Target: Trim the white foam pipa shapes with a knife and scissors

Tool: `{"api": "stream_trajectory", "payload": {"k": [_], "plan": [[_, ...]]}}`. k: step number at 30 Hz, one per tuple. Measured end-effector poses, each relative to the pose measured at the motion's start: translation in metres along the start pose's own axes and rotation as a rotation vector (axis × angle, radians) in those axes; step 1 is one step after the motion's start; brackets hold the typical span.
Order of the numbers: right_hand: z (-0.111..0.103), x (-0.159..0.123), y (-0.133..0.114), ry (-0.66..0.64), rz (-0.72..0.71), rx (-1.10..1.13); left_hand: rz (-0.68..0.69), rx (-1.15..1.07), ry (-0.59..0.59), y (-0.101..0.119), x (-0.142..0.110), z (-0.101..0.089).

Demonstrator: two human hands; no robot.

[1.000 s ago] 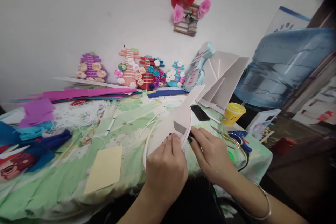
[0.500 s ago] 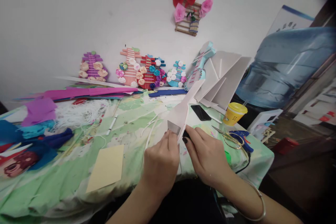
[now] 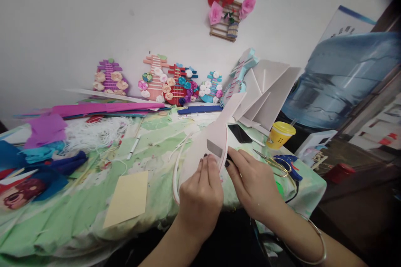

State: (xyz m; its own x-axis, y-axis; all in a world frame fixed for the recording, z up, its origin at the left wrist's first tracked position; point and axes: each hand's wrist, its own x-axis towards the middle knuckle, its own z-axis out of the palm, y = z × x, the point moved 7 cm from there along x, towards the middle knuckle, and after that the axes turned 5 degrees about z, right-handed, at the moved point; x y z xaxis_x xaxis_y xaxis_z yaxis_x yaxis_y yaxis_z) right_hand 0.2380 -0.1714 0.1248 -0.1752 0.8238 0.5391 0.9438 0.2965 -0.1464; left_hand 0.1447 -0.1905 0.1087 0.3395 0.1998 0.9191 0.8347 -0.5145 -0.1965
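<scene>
A white board piece [image 3: 219, 131] shaped like a lute, with a long neck and a grey rectangle on its face, leans over the near edge of the table. My left hand [image 3: 202, 200] grips its lower body, fingers closed just below the grey rectangle. At the board's right edge, my right hand [image 3: 255, 183] is closed with thumb and fingers pinching the rim, where a thin reddish line runs. A narrow white strip [image 3: 176, 179] curves along the left side of the board; its far end is hidden. Scissors with gold handles [image 3: 278, 165] lie right of my right hand.
Behind the board are a phone [image 3: 239, 133] and folded white panels [image 3: 266, 87]. A yellow cup [image 3: 280, 134] and a large water bottle [image 3: 347, 79] stand right. Leftward lie a yellow paper sheet [image 3: 128, 198], a pen [image 3: 133, 148] and white string [image 3: 94, 133]. Flower-decorated lutes [image 3: 155, 79] line the wall.
Both hands and the board have shifted slightly right. More of the grey rectangle shows above my left fingers, and more of the white strip is visible on the left.
</scene>
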Motion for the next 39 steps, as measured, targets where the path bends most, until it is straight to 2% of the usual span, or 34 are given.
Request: {"api": "stream_trajectory", "payload": {"k": [6,11,18,23,28,33,39], "plan": [[-0.001,0.000,0.014,0.006,0.022,0.062,-0.007,-0.058,0.015,-0.011,-0.005,-0.001],[-0.001,-0.002,0.020,-0.001,0.028,0.092,0.052,-0.084,-0.017,-0.008,-0.005,-0.004],[-0.002,-0.012,0.006,0.008,-0.072,0.050,-0.155,-0.047,-0.164,-0.014,0.015,-0.007],[-0.002,-0.014,0.004,0.031,-0.072,0.056,-0.063,0.090,-0.086,-0.002,0.022,-0.007],[-0.003,-0.010,-0.003,0.040,-0.070,0.076,-0.036,0.103,-0.087,0.006,0.019,-0.007],[0.000,-0.004,-0.001,-0.007,-0.067,0.142,-0.025,0.080,-0.092,0.001,0.016,-0.006],[-0.001,-0.003,0.019,0.000,0.010,0.176,-0.052,0.043,-0.087,-0.008,0.014,-0.004]]}}
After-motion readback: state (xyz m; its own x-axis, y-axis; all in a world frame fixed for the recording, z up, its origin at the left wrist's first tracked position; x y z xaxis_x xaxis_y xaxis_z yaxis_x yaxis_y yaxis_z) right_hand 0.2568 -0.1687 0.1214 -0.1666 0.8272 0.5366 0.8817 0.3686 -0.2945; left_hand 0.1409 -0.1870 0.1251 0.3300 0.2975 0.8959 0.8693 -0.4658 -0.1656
